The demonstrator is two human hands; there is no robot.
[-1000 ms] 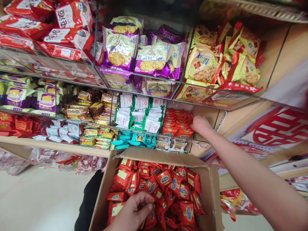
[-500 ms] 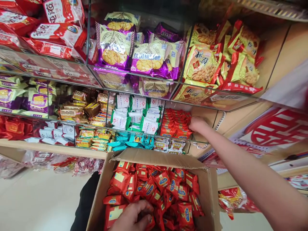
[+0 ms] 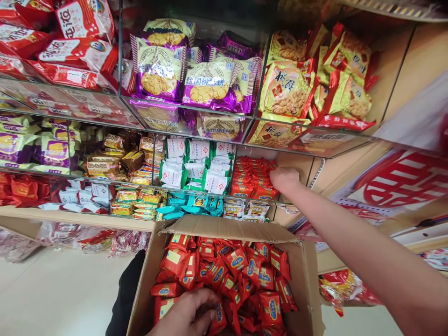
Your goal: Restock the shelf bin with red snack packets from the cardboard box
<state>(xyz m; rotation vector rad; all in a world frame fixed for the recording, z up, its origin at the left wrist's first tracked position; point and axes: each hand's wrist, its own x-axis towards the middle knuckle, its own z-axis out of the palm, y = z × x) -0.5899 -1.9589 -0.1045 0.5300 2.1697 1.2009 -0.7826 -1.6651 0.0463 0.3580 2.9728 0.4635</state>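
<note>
An open cardboard box (image 3: 308,280) sits in front of me, filled with several small red snack packets (image 3: 245,275). My left hand (image 3: 187,312) rests inside it at the near edge, fingers curled around red packets. My right hand (image 3: 285,179) reaches into the middle shelf compartment and presses against the stack of red packets (image 3: 254,179) there; its fingers are curled, and what they hold is hidden.
Glass-fronted shelves hold purple biscuit bags (image 3: 210,86), yellow-red pastry bags (image 3: 294,88), red-white bags (image 3: 77,46), green-white packets (image 3: 196,163) and teal packets (image 3: 196,203). A wooden side panel (image 3: 402,79) stands at right. Pale floor (image 3: 63,294) lies at lower left.
My right hand has pushed slightly left, further against the shelf's red packets. My left hand has dug deeper into the box. The view has shifted a little to the right.
</note>
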